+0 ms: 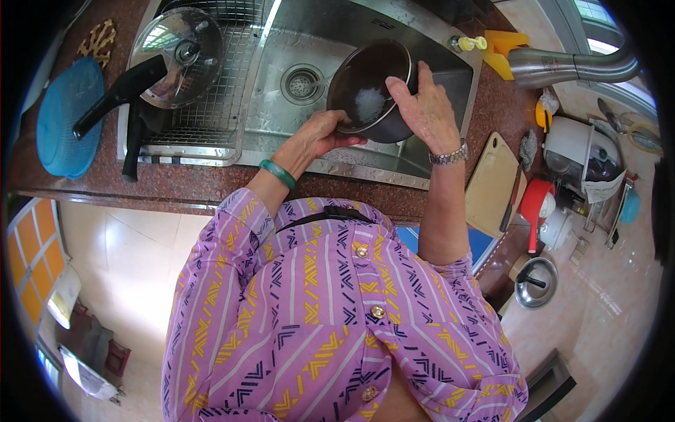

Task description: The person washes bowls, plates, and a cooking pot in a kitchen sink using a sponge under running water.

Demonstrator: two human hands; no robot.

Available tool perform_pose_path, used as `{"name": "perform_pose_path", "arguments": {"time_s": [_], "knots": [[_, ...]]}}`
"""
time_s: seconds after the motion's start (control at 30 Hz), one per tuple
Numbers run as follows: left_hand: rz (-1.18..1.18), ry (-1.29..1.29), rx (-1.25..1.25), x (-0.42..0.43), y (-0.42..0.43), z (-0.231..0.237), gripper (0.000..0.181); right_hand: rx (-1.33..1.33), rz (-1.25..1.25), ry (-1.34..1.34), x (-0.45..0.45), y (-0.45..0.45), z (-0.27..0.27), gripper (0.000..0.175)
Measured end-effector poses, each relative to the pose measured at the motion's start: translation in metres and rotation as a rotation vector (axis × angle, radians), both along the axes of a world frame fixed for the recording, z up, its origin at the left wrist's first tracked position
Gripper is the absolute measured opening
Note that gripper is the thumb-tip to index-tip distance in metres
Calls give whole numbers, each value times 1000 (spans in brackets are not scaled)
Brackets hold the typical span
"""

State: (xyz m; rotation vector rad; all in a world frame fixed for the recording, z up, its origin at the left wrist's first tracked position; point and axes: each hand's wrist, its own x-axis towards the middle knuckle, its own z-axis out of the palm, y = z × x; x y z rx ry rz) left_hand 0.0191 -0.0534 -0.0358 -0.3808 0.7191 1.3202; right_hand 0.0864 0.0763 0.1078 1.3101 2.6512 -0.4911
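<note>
My left hand [325, 133] grips the near rim of a dark cooking pot [382, 71], thumb inside and fingers beneath. My right hand [428, 112] holds the pot's right side, with the thumb over the rim. The pot is tilted to the left above the stainless steel sink [274, 124]. A thin stream of water seems to run from its left lip towards the drain strainer [302, 84]. Inside the pot lies a white, grainy patch [370, 103]; whether it is rice or something else I cannot tell.
Left of the basin are a wire drying rack [211, 126], a glass lid [176, 58], black handles and a blue plastic basket [71, 118]. On the right lie a cutting board [490, 182] with a knife [510, 203], and a red-handled utensil [535, 203]. A metal faucet [575, 68] juts in.
</note>
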Motion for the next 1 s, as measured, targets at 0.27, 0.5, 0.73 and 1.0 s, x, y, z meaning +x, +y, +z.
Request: {"name": "perform_pose_path", "arguments": {"time_s": [0.27,0.5,0.73,1.0], "knots": [[15,-35,21,0,0,2,26,47,36,-10,-6,-5,7,80],[17,-59,31,-1,0,4,26,66,63,-10,-9,-7,11,80],[33,-92,51,-1,-1,0,25,95,81,-21,-14,-12,16,80],[69,-121,88,-1,-1,1,26,134,105,-27,-17,-15,18,79]]}}
